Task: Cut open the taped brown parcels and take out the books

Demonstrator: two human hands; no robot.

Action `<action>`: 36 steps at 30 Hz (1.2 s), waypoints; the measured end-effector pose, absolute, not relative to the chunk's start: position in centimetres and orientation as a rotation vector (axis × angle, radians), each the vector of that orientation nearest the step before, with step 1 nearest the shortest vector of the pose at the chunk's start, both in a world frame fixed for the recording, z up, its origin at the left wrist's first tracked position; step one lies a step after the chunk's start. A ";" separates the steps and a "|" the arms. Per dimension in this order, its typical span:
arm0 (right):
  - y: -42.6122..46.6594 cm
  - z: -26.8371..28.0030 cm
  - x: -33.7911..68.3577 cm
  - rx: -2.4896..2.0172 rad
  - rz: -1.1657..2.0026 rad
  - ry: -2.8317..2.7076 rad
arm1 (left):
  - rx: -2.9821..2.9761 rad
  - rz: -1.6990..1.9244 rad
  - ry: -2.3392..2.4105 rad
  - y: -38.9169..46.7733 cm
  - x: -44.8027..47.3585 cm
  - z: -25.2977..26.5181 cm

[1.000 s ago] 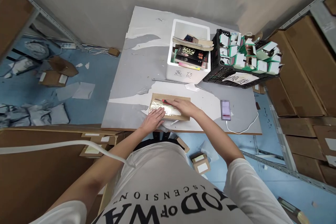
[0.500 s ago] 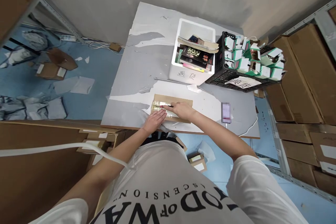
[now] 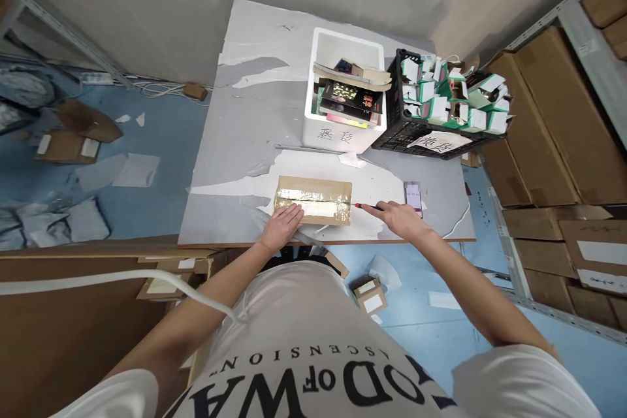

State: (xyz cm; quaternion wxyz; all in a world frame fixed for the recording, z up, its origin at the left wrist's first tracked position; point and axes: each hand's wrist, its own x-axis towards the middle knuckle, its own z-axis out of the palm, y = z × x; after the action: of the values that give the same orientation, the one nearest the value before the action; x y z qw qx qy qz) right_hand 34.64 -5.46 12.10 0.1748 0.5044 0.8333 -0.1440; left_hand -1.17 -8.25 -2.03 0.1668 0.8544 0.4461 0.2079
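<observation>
A taped cardboard box [image 3: 313, 184] lies near the front edge of the table, with shiny clear tape and a dark lengthwise line across its top. My left hand [image 3: 283, 225] rests with outstretched fingers on the box's near left corner. Just right of the box, my right hand [image 3: 400, 218] is closed round a slim red-and-black box cutter [image 3: 368, 207], its tip pointing left at the box's right end. The blade itself is too small to make out clearly.
Behind the box stand a white foam bin [image 3: 343, 138] of books and a black crate [image 3: 431, 145] of small white-green cartons. A phone [image 3: 413, 196] lies right of my right hand, with a white cable [image 3: 463, 225] nearby. Cartons fill the right shelf [image 3: 519, 287].
My right hand has drawn the cutter rightward along the box's top and off its right end. A dark line now runs along the tape. My left hand stays on the box.
</observation>
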 end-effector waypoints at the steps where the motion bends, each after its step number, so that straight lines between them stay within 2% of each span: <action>1: -6.0 11.8 35.0 1.525 -0.484 2.384 | 2.428 0.585 1.272 -8.3 -1.1 -1.7; 6: -9.6 7.9 35.5 2.205 -1.123 2.326 | 2.432 0.415 1.347 -7.7 -0.9 1.0; 10: -11.4 4.2 33.7 2.464 -1.601 2.067 | 2.457 0.221 1.446 -5.4 -0.6 3.1; 13: -11.8 2.8 32.8 2.510 -1.805 1.967 | 2.459 0.077 1.486 -3.7 -0.3 3.5; 19: -12.1 1.9 32.7 2.519 -1.985 1.889 | 2.396 -0.022 1.469 -3.0 -0.3 2.8; 27: -11.8 3.1 32.2 2.562 -1.721 1.955 | 2.393 0.039 1.476 -3.2 -0.5 2.7; 34: -11.1 6.7 30.1 2.347 -0.982 2.179 | 2.399 0.129 1.472 -3.3 -0.5 2.1; 36: -10.7 7.4 30.2 2.272 -0.900 2.207 | 2.379 0.155 1.472 -3.3 -0.5 1.9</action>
State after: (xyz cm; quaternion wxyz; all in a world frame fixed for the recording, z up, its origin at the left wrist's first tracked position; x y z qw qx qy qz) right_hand 30.24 -10.72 7.45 -0.0755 0.6879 0.6685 -0.2724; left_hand -0.46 -3.30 1.91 0.1690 0.8370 0.5177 0.0544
